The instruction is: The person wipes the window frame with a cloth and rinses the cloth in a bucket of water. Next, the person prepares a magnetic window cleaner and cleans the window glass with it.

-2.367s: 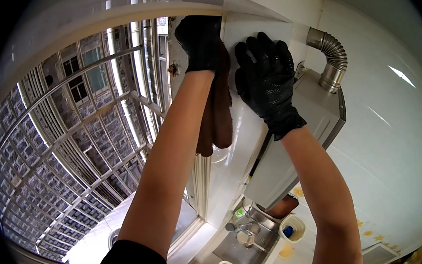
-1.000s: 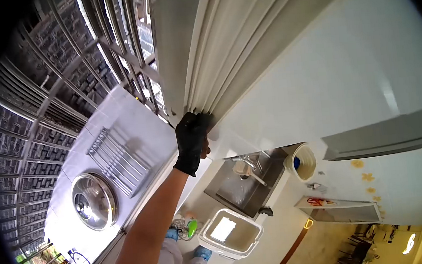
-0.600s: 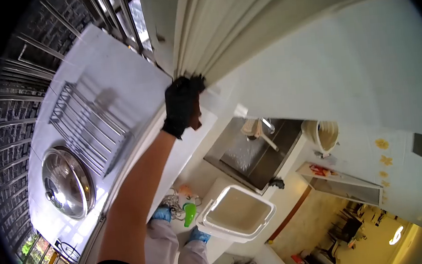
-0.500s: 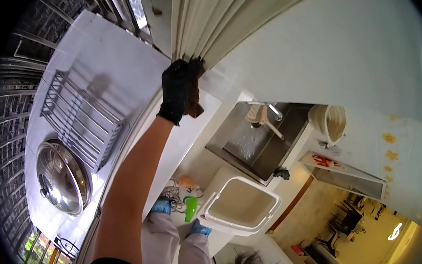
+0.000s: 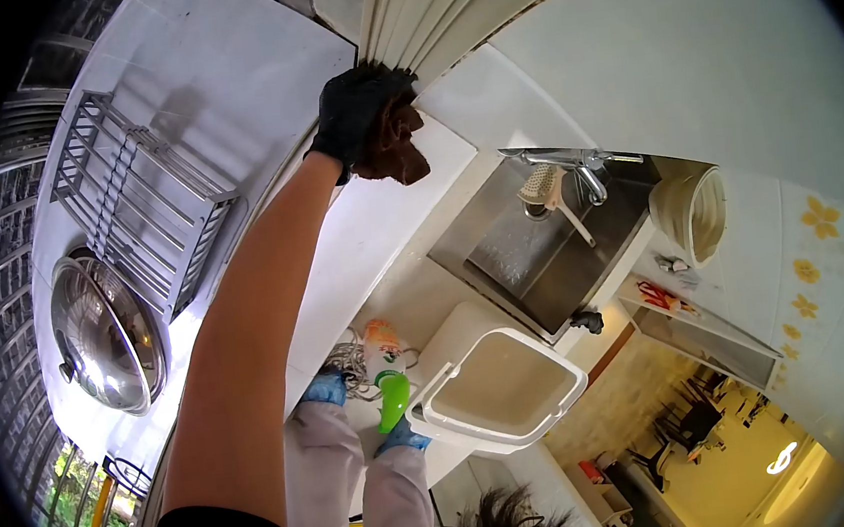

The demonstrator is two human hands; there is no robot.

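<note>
My left hand (image 5: 361,108), in a black glove, is closed on a brown cloth (image 5: 394,150) and presses it into the lower corner of the ribbed window frame (image 5: 440,11). Part of the cloth hangs loose over the white sill (image 5: 407,205). The glove hides the fingertips. My right hand does not show in the view.
Beyond the frame are a wire rack (image 5: 151,202) and a glass-lidded pan (image 5: 107,331). Below are a sink (image 5: 541,243) with a brush (image 5: 563,211), a white bucket (image 5: 498,387), a green-topped bottle (image 5: 392,397) and another person's blue-gloved hands (image 5: 402,438).
My left hand has come down the window frame with the cloth to its bottom corner. My right hand, earlier flat on the wall, has left the view. The camera has tilted down.
</note>
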